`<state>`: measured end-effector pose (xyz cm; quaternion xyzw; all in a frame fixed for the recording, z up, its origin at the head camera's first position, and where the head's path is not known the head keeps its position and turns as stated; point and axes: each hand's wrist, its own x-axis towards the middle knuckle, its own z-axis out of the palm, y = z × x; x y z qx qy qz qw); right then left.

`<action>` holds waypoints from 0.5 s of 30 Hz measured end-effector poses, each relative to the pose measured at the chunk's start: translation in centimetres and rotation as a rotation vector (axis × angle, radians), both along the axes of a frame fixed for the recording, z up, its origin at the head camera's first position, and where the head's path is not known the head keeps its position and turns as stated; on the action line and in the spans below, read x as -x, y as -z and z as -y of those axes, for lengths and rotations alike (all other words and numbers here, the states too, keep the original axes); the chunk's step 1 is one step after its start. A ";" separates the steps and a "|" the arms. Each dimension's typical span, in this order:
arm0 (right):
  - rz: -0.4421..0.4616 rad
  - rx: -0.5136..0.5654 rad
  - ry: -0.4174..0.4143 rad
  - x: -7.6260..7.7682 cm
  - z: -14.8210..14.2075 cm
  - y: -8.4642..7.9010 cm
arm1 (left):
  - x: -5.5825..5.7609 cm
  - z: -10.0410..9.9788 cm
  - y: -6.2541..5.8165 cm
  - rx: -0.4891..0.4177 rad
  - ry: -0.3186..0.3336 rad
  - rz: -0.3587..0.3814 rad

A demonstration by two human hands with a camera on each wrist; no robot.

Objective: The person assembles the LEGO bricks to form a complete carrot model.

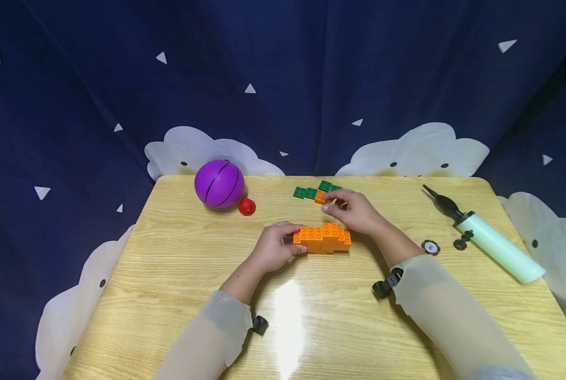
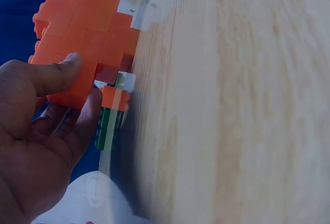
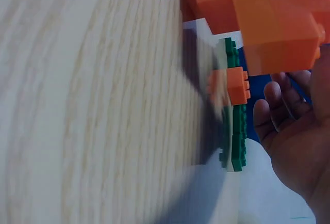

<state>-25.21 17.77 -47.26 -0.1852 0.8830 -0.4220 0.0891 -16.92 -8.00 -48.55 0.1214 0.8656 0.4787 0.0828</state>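
Note:
My left hand (image 1: pixel 275 244) grips the left end of a built block of orange toy bricks (image 1: pixel 323 239), thumb on the near side and fingers behind. In the left wrist view the block (image 2: pixel 82 38) shows stepped sides. My right hand (image 1: pixel 354 211) is beyond the block, its fingertips close to a single small orange brick (image 1: pixel 319 197) on the table. The right wrist view shows loosely bent fingers (image 3: pixel 274 97) with a gap between them and that orange brick (image 3: pixel 237 85). Several green bricks (image 1: pixel 299 192) lie around the small brick.
At the back left of the wooden table (image 1: pixel 192 279) sit a purple ball (image 1: pixel 219 183) and a small red hat-shaped piece (image 1: pixel 247 207). To the right lie a round chip (image 1: pixel 431 247), a small black piece (image 1: pixel 463 240) and a pale green hand pump (image 1: pixel 501 250). A dark blue curtain (image 1: pixel 292 53) hangs behind.

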 end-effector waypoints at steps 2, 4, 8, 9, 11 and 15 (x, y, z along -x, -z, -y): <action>-0.014 -0.016 0.013 0.4 0.1 0.3 | 0.0 0.0 0.0 0.001 0.002 -0.002; -0.036 -0.029 0.019 0.7 0.3 0.6 | 0.0 0.0 0.1 0.004 0.004 -0.003; -0.105 -0.055 0.021 1.4 0.6 1.1 | 0.1 0.1 0.2 0.006 0.006 -0.009; -0.114 -0.059 0.022 1.6 0.7 1.3 | 0.1 0.1 0.2 0.004 0.007 -0.010; -0.128 -0.078 0.028 1.8 0.8 1.4 | 0.1 0.1 0.2 0.001 0.007 -0.014; -0.141 -0.123 0.034 2.3 1.1 1.7 | 0.1 0.1 0.2 -0.002 0.005 -0.018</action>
